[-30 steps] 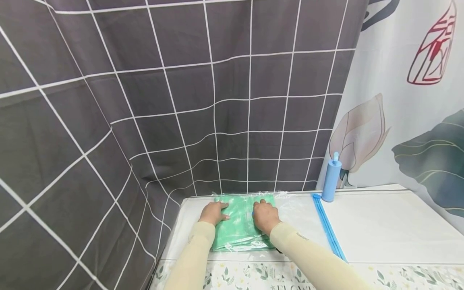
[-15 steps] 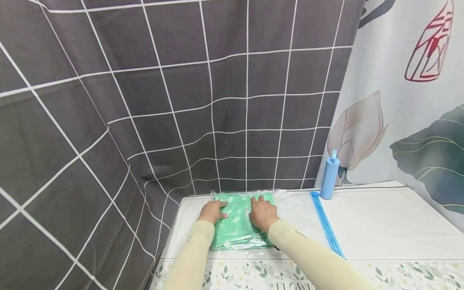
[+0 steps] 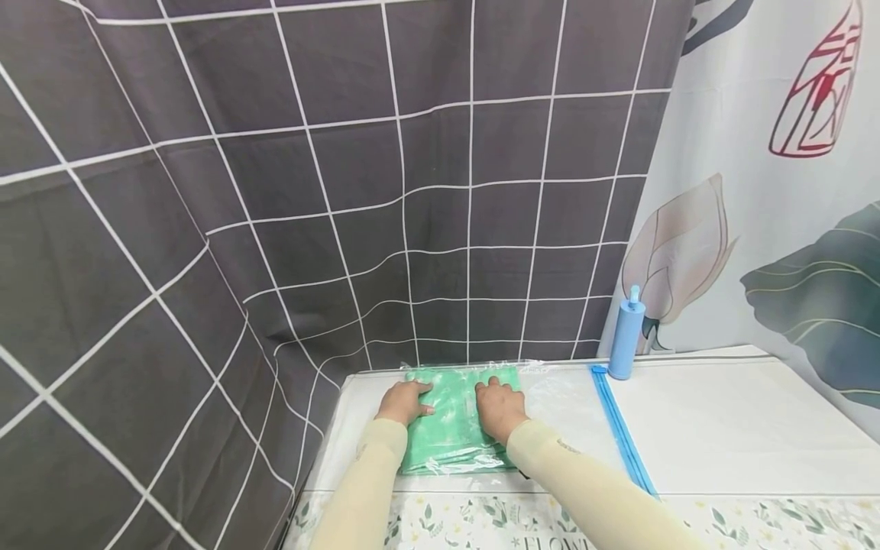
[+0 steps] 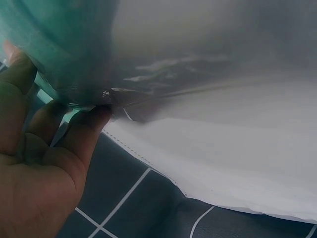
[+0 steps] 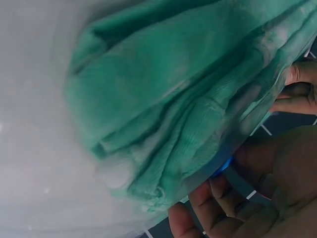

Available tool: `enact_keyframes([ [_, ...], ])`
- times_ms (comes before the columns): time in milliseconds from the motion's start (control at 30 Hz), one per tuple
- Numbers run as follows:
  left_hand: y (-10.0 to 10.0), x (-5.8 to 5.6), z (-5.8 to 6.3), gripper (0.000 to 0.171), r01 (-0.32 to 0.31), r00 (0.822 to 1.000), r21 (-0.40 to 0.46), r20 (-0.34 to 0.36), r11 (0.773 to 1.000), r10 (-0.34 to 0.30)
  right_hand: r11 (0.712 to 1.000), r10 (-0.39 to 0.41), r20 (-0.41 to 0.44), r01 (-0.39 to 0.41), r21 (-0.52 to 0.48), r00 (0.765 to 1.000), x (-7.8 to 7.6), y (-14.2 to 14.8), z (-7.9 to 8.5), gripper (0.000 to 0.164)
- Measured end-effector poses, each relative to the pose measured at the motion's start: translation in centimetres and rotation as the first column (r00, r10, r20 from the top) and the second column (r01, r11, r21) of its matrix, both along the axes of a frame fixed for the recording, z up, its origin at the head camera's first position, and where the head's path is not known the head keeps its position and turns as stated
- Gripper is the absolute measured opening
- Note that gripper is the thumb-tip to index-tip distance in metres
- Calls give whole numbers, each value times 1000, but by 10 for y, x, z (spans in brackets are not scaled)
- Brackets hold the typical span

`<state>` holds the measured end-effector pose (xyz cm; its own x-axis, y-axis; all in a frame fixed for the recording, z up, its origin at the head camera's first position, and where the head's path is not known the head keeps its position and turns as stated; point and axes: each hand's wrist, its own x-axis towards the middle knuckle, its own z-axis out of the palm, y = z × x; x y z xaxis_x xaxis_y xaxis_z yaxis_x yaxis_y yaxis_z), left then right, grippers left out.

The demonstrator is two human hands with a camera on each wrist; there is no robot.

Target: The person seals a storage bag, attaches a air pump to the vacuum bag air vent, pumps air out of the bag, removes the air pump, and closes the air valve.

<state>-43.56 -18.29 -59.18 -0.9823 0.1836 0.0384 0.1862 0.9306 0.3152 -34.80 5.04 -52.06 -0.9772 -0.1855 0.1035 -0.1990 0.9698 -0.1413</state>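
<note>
A clear plastic storage bag (image 3: 564,405) lies flat on the white tabletop with a folded green garment (image 3: 443,431) inside. Along its right edge runs a blue zip seal (image 3: 622,428). My left hand (image 3: 403,402) rests on the garment's left edge through the plastic, thumb and fingers spread. On the right part of the bag, my right hand (image 3: 500,411) has its fingers bent. The right wrist view shows a small blue cap (image 5: 224,166) pinched between that thumb and forefinger, mostly covered by them.
A light-blue hand pump (image 3: 627,340) stands upright at the back, just right of the zip seal. Dark grid-patterned curtain (image 3: 440,229) hangs behind and to the left. The table's front has a floral border (image 3: 467,519).
The fingers of my right hand straightened over the bag, then bent again, staying in about the same spot. My left hand and the bag have hardly moved.
</note>
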Motion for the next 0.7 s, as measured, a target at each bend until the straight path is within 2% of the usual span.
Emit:
enact_keyframes([
  [100, 1, 3, 2, 69, -6, 1000, -4, -2, 1000, 6, 1000, 0, 20, 0, -22, 1000, -1, -1, -1, 35],
  [167, 2, 5, 4, 67, -7, 1000, -11, -8, 1000, 7, 1000, -9, 6, 9, -29, 1000, -8, 1, -11, 35],
  [200, 3, 9, 10, 67, -12, 1000, -2, -1, 1000, 12, 1000, -10, -15, 10, -23, 1000, -16, 2, -21, 36],
  [333, 12, 32, 42, 64, -30, 999, 48, 44, 998, 28, 999, -41, -24, 40, -34, 999, -32, 4, -36, 46],
  [367, 15, 38, 50, 64, -39, 998, 58, 57, 998, 36, 998, -46, -12, 46, -42, 999, -32, 4, -35, 47],
  [400, 15, 41, 52, 64, -35, 998, 61, 50, 998, 32, 998, -46, -25, 45, -39, 999, -37, 5, -41, 45],
  [533, 17, 47, 58, 63, -39, 998, 44, 48, 998, 37, 999, -35, -39, 33, -27, 999, -43, 6, -50, 32],
  [600, 18, 48, 60, 63, -33, 999, 38, 40, 999, 32, 1000, -28, -59, 27, -14, 998, -40, 6, -48, 25],
  [633, 14, 45, 55, 64, -24, 999, 52, 36, 998, 22, 1000, -25, -49, 24, -13, 998, -35, 6, -40, 24],
  [700, 14, 45, 55, 65, -20, 999, 56, 31, 998, 18, 1000, -21, -33, 21, -8, 999, -25, 4, -25, 22],
])
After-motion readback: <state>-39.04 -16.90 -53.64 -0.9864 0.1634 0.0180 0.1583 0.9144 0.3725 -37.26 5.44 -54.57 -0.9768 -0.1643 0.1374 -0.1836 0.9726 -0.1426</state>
